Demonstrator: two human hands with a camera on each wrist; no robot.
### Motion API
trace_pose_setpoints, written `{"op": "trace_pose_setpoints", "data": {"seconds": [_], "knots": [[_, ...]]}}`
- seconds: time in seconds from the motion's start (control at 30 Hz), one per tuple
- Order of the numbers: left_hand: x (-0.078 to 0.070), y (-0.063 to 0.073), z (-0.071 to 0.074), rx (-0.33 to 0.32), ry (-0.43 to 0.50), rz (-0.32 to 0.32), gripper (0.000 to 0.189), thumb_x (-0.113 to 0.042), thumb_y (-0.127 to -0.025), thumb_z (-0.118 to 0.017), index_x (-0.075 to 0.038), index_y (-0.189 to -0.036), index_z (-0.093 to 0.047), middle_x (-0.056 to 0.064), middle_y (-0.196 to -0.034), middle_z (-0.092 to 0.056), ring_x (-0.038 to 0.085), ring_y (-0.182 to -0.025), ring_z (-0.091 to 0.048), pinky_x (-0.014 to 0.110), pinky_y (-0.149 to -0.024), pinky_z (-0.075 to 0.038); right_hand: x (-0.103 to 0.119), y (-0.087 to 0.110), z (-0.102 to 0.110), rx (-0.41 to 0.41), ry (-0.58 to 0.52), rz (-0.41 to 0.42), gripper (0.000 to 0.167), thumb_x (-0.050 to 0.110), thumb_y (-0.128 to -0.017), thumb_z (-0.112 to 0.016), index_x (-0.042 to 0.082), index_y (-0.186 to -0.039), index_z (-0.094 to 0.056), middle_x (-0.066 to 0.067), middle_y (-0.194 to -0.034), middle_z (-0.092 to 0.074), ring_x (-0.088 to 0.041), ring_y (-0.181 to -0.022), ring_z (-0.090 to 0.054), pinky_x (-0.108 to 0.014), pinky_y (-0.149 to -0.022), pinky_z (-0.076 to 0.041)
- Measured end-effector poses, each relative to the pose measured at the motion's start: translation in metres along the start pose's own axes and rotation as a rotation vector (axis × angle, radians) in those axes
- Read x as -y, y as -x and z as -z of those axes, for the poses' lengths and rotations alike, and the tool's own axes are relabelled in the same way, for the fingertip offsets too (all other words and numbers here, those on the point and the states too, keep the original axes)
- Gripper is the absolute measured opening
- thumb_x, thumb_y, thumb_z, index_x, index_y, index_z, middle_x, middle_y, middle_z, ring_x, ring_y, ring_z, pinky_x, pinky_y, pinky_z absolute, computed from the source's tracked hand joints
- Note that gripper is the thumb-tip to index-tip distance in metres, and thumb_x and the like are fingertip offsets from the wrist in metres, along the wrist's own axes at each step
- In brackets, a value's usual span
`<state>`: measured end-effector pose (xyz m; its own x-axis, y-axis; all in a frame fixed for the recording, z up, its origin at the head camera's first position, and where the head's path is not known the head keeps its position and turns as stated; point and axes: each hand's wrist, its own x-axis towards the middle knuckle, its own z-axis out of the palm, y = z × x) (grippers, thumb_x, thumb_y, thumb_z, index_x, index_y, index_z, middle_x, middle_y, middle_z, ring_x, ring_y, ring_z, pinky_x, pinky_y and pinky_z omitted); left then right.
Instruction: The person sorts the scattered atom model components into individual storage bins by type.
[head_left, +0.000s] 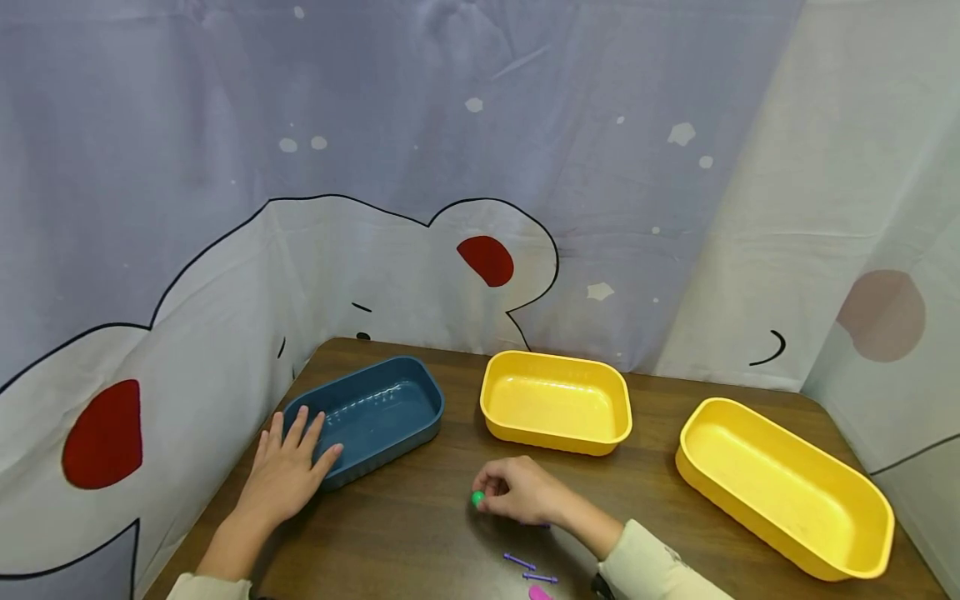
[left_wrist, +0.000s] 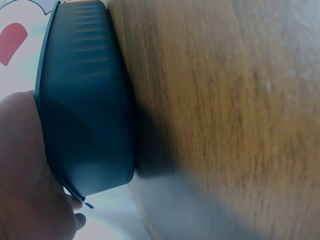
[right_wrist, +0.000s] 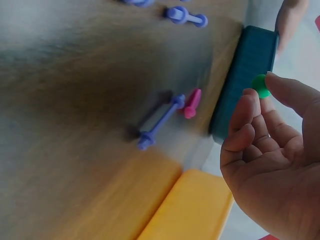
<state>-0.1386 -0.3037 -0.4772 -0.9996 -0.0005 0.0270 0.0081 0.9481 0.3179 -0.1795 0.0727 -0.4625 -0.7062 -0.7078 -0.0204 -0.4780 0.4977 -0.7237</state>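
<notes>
My right hand [head_left: 525,492] is raised over the brown table and pinches a small round green piece [right_wrist: 260,86] between thumb and fingertip. The other fingers curl loosely toward the palm in the right wrist view. My left hand [head_left: 281,475] lies across the near-left rim of a dark blue tray [head_left: 386,412], its fingers spread over the inside. From the left wrist view, the tray's outer wall [left_wrist: 90,115] stands beside that hand. Below the right hand lie a purple rod with knobbed ends [right_wrist: 161,122] and a pink piece [right_wrist: 192,103].
A yellow tray [head_left: 558,442] stands at the back middle of the table, and a longer yellow tray [head_left: 780,533] sits angled at the right. Two more purple rods [head_left: 519,561] and another pink piece [head_left: 538,592] lie near the front edge. A printed curtain [head_left: 390,267] hangs behind.
</notes>
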Motion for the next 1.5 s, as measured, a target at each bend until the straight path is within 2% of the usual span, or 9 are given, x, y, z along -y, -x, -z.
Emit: {"op": "trace_pose_setpoints", "data": {"seconds": [0.27,0.5,0.83,1.3,1.5], "knots": [[-0.001,0.001,0.001,0.001,0.004,0.003,0.08,-0.057,-0.104,-0.044,-0.001,-0.159,-0.028,0.031,-0.164,-0.013,0.055,-0.149,0.012,0.073,-0.116,-0.001,0.008,-0.01,0.005,0.0,-0.003,0.006,0.009,0.015,-0.088,-0.078,0.015,-0.095,-0.072,0.012,-0.073,-0.061,-0.001,-0.069,-0.054,-0.019,-0.067,-0.046],[-0.002,0.001,0.001,-0.002,-0.002,0.003,0.079,-0.056,-0.104,-0.045,-0.001,-0.158,-0.029,0.031,-0.164,-0.014,0.055,-0.149,0.01,0.073,-0.116,-0.002,0.012,-0.017,0.005,0.008,-0.033,-0.028,0.009,0.017,-0.09,-0.077,0.014,-0.097,-0.071,0.011,-0.071,-0.061,-0.002,-0.058,-0.056,-0.019,-0.064,-0.048],[-0.001,0.0,0.001,-0.003,-0.004,0.001,0.08,-0.057,-0.104,-0.044,-0.001,-0.158,-0.029,0.032,-0.163,-0.013,0.055,-0.149,0.011,0.073,-0.116,-0.002,0.016,-0.027,0.009,-0.01,-0.002,-0.035,0.01,0.02,-0.091,-0.077,0.016,-0.098,-0.072,0.012,-0.075,-0.061,-0.002,-0.069,-0.054,-0.021,-0.068,-0.048],[0.0,-0.002,0.0,0.004,-0.005,0.001,0.08,-0.058,-0.104,-0.043,-0.001,-0.159,-0.028,0.032,-0.164,-0.012,0.054,-0.148,0.014,0.073,-0.116,-0.001,0.018,-0.042,0.01,0.002,-0.02,-0.08,0.01,0.023,-0.091,-0.077,0.018,-0.098,-0.072,0.01,-0.077,-0.062,-0.006,-0.072,-0.056,-0.022,-0.069,-0.049],[0.0,-0.001,0.0,0.002,-0.006,0.002,0.08,-0.058,-0.104,-0.043,-0.001,-0.158,-0.029,0.032,-0.164,-0.013,0.055,-0.149,0.012,0.073,-0.116,-0.002,0.02,-0.05,0.01,-0.013,-0.011,-0.059,0.01,0.02,-0.09,-0.077,0.016,-0.098,-0.072,0.01,-0.075,-0.06,-0.006,-0.068,-0.054,-0.021,-0.064,-0.046]]}}
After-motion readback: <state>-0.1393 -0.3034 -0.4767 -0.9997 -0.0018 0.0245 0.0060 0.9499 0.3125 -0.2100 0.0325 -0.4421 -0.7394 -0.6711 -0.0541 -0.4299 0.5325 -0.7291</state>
